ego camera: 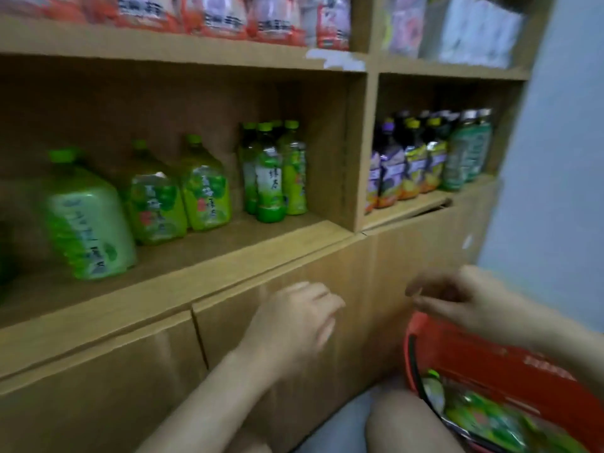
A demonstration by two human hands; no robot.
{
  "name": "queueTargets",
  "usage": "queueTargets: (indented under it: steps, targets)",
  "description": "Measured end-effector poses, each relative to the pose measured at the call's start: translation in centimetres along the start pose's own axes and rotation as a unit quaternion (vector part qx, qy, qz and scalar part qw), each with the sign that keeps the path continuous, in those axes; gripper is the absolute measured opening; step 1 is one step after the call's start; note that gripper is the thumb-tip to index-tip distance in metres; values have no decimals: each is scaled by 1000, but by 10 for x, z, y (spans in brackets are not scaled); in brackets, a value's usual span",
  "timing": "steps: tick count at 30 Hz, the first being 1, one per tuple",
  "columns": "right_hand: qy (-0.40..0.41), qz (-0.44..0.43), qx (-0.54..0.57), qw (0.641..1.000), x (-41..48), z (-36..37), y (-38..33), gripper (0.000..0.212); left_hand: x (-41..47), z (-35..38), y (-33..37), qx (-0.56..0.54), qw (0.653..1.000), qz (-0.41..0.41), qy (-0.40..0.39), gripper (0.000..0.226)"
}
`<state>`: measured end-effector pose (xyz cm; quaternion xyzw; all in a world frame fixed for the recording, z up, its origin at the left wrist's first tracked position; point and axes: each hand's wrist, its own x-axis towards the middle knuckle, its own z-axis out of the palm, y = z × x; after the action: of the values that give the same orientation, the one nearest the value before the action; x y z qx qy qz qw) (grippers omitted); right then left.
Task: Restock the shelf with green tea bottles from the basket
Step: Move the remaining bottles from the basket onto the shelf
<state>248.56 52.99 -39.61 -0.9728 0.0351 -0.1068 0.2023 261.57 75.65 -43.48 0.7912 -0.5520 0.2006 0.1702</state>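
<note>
Several green tea bottles stand on the wooden shelf (228, 243): a large square one (88, 220) at the left, two more (183, 194) beside it, and a cluster of slim ones (273, 171) at the right of that bay. The red basket (483, 358) sits at the lower right with green bottles (480, 416) lying inside. My left hand (294, 322) hovers in front of the cabinet doors, fingers loosely apart, holding nothing. My right hand (457, 299) is above the basket's rim, fingers curled and apart, empty. The frame is blurred.
Purple-labelled bottles (405, 168) and teal bottles (467, 155) fill the bay to the right. Red and white packets (212, 18) line the top shelf. Closed cabinet doors (98, 387) run below. A pale blue wall (555, 191) is at the right. A knee (405, 423) is beside the basket.
</note>
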Motion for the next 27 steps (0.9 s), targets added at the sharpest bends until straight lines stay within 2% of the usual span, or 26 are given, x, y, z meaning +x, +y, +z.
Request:
queueTargets:
  steps: [2,3,6,9,17,20,21,25,27]
  targets:
    - [45,116,154,980,-41,-7,35,10,26,29,18,-96,995,-25,3,34]
    - [76,167,194,964,-63,-9,52,11,38,43,28,-134,990,-30,-1,34]
    - [138,283,194,929,-118,-11,93,14,70,83,58,-202,979,-10,-36,29]
    - [164,358,167,904,-154,-17,122,11,91,119,86,-236,970,-2,-65,23]
    - [130,400,110,901,-171,1,185,9,132,206,151,-242,951,-17,-191,23]
    - [107,409,121,898,-167,26,220,9,150,247,181,-242,931,-28,-270,20]
    - [87,416,112,898,-165,34,231,15,155,263,190,-223,928,-21,-297,21]
    - [-13,448,87,890,-167,57,263,45,159,340,221,-98,906,20,-412,44]
    - [-62,445,82,889,-168,58,276,56,154,384,229,-40,878,32,-475,70]
